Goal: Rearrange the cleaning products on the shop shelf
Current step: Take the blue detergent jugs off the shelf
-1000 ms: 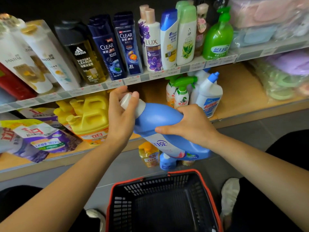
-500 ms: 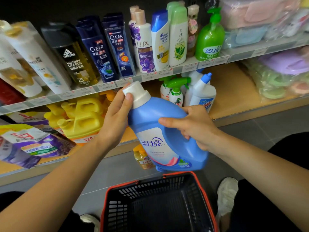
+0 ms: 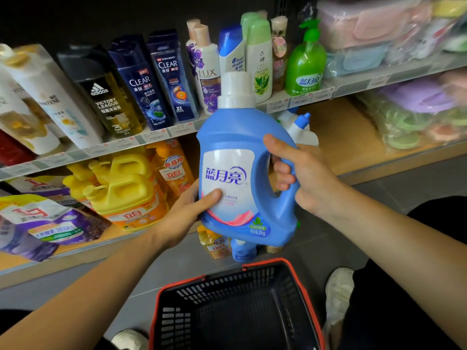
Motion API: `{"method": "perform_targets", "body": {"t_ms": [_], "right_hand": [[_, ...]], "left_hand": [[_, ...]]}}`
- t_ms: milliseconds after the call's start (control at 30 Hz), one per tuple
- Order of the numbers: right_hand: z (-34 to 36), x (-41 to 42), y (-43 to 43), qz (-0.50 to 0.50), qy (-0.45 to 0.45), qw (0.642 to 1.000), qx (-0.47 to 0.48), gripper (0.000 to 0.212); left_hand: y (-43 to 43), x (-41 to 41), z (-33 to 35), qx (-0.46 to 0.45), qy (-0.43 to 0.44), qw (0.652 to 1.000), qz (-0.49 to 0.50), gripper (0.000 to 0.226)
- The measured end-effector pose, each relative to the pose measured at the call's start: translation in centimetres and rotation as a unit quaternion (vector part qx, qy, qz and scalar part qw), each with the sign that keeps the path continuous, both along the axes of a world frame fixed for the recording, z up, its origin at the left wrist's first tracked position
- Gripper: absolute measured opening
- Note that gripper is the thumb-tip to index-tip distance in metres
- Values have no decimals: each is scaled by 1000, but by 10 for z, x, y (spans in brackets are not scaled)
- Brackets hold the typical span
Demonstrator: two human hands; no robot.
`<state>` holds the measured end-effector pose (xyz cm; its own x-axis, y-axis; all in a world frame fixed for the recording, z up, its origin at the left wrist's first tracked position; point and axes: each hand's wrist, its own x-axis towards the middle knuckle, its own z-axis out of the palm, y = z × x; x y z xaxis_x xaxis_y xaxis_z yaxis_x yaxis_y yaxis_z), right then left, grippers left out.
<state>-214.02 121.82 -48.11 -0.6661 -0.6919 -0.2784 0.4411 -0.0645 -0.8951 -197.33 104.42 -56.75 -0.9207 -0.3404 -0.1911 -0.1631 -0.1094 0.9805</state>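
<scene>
1. Blue laundry detergent jug is being held upright in the air in front of the shelves, with its white cap up and its label facing the camera. It is hanging above the far edge of the black, red-rimmed shopping basket.
2. The right hand is gripping the jug's handle, with the fingers curling through the opening and the thumb lying over the top.
3. The left hand is clasping the jug's lower left side, with the thumb pressing on the label; the other fingers are hiding behind the jug.
4. Yellow dish soap jugs are sitting on the lower wooden shelf, just left of the jug.
5. A white bottle with a blue nozzle is showing behind the jug's right shoulder.
6. A green pump bottle is standing on the upper shelf.
</scene>
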Motion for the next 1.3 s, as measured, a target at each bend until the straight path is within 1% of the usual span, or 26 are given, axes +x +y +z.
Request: {"method": "perform_targets", "body": {"t_ms": [67,100,233,300,367,400,433,533,600,667,800,900,1033,1133,1233,1300], "right_hand": [[3,-6,0,-14,-52,998,12,47],[4,-10,-1,-23,-77,997,19,48],[6,-21,0,-47,-136,990,8,43],[6,-22,3,-47,-166,984,-39,33],[9,-20,6,-35,-189,977,-88,17],[11,-19,7,-21,-186,978,-92,13],[12,-18,9,1,-178,980,-88,16],[16,-15,15,74,-146,983,-80,40],[18,-12,16,92,-132,983,-91,45],[22,-9,15,84,-124,983,-108,40],[21,1,7,42,-123,984,-123,17],[21,6,1,8,-124,986,-112,15],[18,10,-2,-22,-132,986,-96,13],[18,13,0,-29,-135,986,-97,12],[22,12,2,-47,-142,983,-102,12],[24,12,3,-60,-143,982,-105,16]], "left_hand": [[-1,2,6,-19,27,999,-2,67],[-1,4,8,-22,38,999,-4,68],[-1,8,18,1,51,999,15,94],[3,9,20,18,56,998,29,104],[8,11,19,39,52,997,35,108],[10,12,18,51,46,997,38,108],[12,14,18,64,39,996,45,107],[13,18,16,97,35,993,59,95],[14,19,16,109,35,991,63,83],[18,20,18,110,19,991,76,78],[27,23,21,73,-11,994,78,89],[31,25,29,75,-52,993,77,79],[40,27,35,64,-96,990,82,75],[45,35,36,38,-75,993,80,67],[46,43,36,-20,-29,996,77,51],[47,47,35,-52,2,996,67,44]]}}
